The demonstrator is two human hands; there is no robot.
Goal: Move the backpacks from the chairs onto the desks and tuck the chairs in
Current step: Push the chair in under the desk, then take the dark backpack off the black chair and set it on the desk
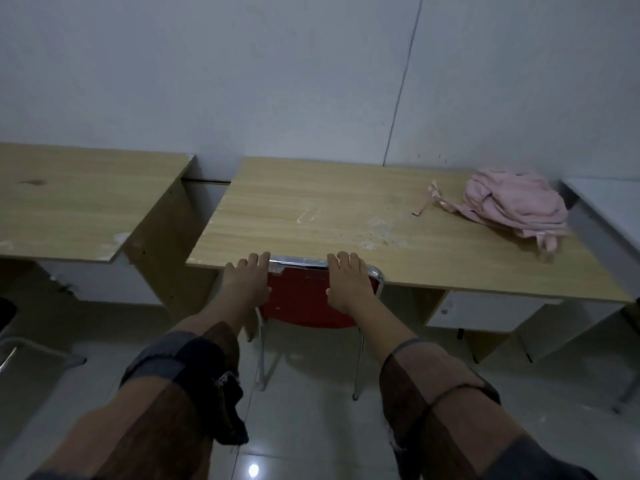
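A red chair (299, 299) with a chrome frame stands pushed against the front edge of the middle wooden desk (311, 209); its seat is hidden under the desk. My left hand (247, 282) and my right hand (348, 282) both lie flat on the chair's backrest, fingers stretched up over the chrome top rail and touching the desk edge. A pink backpack (516, 202) lies slumped on the desk's far right corner, its straps trailing left.
A second wooden desk (79, 202) stands to the left with a gap between. Part of another chair (20, 344) shows at the left edge. A grey-white desk (609, 216) adjoins on the right. The wall runs behind; the floor is glossy tile.
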